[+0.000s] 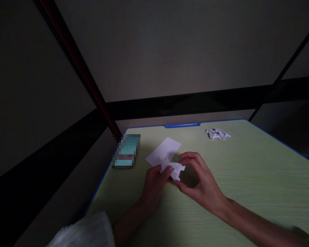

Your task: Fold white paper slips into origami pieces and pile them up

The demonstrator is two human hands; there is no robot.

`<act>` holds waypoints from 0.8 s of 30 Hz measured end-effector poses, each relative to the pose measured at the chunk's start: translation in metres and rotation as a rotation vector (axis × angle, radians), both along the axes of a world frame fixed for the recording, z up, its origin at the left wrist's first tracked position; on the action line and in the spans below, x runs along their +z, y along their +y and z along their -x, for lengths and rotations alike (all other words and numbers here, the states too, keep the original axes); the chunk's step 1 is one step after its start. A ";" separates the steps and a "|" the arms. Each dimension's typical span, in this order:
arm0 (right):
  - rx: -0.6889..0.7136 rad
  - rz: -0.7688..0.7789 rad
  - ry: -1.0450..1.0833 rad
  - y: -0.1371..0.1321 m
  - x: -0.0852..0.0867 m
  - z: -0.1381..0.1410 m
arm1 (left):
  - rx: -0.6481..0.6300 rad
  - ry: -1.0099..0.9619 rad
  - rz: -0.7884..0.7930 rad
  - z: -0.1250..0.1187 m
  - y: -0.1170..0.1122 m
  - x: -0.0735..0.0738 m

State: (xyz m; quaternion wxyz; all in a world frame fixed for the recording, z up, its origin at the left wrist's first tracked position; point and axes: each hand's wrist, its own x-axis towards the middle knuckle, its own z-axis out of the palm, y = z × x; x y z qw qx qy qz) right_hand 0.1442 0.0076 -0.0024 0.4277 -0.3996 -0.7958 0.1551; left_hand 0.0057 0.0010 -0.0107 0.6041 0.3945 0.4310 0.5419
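Left hand (pixel 154 183) pinched a small folded paper (pixel 177 172) over the desk (pixel 247 168); right hand (pixel 204 185) curved beside it.
The folded paper was well short of the desk's far edge, nearer its left edge than its right; a flat sheet (pixel 164 150) showed just beyond, and whether the 2 were joined could not be told. The left thumb pressed it against the fingers, while the right thumb and forefinger stood apart in a C; whether their tips gripped it was unclear. Good folding likely called for a steady left pinch and light right fingertips, lining up layers before creasing so nothing tore.
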 end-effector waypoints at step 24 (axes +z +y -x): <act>0.324 0.135 -0.084 0.003 0.003 -0.004 | 0.073 0.394 -0.099 0.001 0.004 0.001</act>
